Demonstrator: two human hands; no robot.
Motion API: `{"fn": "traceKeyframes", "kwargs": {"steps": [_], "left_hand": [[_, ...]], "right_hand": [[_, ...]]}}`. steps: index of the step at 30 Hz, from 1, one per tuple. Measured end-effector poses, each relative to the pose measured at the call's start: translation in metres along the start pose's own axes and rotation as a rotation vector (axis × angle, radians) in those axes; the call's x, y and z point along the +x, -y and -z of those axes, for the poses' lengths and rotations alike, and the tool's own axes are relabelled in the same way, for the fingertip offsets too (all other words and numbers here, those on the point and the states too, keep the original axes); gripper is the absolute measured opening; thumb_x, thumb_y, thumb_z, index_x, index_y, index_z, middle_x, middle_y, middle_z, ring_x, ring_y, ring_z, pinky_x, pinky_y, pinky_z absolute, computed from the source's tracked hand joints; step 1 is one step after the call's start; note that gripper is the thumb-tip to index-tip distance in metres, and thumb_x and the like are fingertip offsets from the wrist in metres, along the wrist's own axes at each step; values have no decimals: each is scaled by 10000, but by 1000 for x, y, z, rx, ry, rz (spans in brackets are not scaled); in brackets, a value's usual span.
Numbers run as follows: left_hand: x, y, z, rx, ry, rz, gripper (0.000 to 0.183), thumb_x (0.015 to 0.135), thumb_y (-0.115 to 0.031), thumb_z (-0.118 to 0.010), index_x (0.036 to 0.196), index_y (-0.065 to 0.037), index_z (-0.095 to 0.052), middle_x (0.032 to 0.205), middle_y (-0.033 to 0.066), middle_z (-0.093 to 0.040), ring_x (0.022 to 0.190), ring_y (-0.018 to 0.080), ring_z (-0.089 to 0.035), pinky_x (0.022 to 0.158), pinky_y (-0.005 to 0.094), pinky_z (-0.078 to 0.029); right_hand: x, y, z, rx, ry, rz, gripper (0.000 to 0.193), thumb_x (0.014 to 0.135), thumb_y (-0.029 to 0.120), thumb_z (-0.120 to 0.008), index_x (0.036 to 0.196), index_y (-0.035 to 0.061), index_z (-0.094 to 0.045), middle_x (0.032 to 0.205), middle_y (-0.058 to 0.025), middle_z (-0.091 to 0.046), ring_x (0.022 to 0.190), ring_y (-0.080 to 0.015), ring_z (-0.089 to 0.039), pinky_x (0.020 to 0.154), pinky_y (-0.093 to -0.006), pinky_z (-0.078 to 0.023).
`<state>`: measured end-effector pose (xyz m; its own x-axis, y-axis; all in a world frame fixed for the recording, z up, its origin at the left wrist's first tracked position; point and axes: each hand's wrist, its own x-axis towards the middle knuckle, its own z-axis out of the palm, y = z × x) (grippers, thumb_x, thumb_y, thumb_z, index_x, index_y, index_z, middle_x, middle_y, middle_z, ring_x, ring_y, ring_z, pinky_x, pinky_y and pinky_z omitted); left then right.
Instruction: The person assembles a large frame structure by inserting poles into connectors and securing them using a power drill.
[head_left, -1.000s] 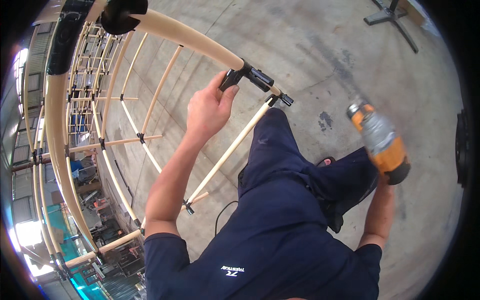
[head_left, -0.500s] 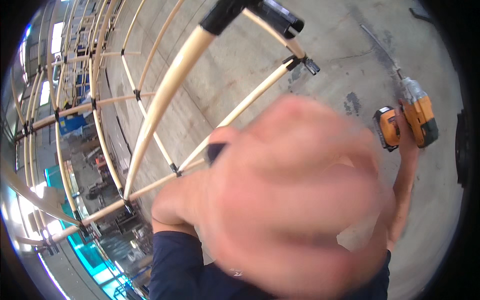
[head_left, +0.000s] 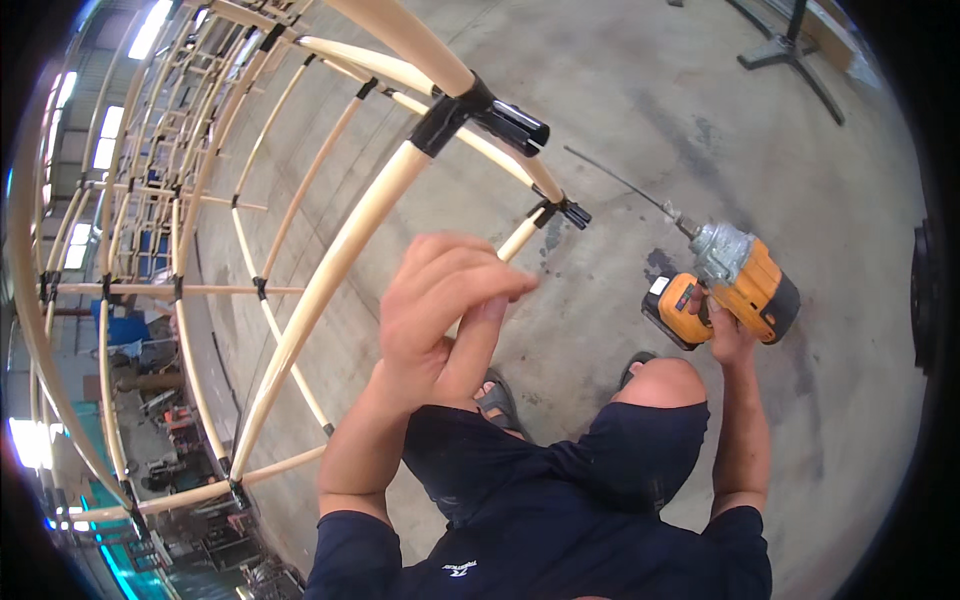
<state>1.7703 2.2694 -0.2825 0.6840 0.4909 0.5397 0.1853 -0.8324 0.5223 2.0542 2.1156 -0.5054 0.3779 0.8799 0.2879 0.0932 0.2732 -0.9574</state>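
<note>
My right hand (head_left: 733,338) is wrapped round the grip of an orange and black cordless impact driver (head_left: 752,285). A long thin bit (head_left: 615,180) sticks out of its front and points away to the upper left, touching nothing that I can see. Raised in front of me, my left hand (head_left: 425,305) has its fingertips pressed together in a pinch. Whatever the fingers hold, if anything, is too small to see. Just left of that hand runs a cream-coloured tube (head_left: 335,255) of a pipe frame, which meets another tube at a black joint (head_left: 455,115) with a short open socket.
The frame of cream tubes and black connectors fills the left side, with another black joint (head_left: 548,210) farther back. A black stand foot (head_left: 785,50) is on the concrete floor (head_left: 620,270) at the far right. Machine parts clutter the lower left.
My left hand, large and blurred close to the camera before, is now lower and farther from it. The driver has moved left and slightly down in the picture, and the view has shifted.
</note>
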Motion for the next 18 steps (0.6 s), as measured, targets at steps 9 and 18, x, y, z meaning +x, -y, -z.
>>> {"fn": "traceKeyframes", "kwargs": {"steps": [9, 18], "left_hand": [[-52, 182, -87, 324, 513, 673, 478, 946, -381, -619, 1323, -93, -565, 1160, 173, -666, 1107, 346, -633, 952, 432, -487], [-86, 216, -167, 260, 386, 892, 591, 929, -520, -616, 1359, -127, -517, 1060, 214, -710, 1006, 421, -664, 839, 503, -519]], "right_hand": [[-20, -35, -17, 93, -119, -317, 174, 986, 95, -594, 1129, -4, -583, 793, -68, -603, 687, -161, -597, 653, -306, -492], [-61, -87, -77, 685, -479, -741, 274, 949, 197, -682, 1137, 20, -591, 719, -64, -572, 554, -162, -564, 513, -304, -475]]}}
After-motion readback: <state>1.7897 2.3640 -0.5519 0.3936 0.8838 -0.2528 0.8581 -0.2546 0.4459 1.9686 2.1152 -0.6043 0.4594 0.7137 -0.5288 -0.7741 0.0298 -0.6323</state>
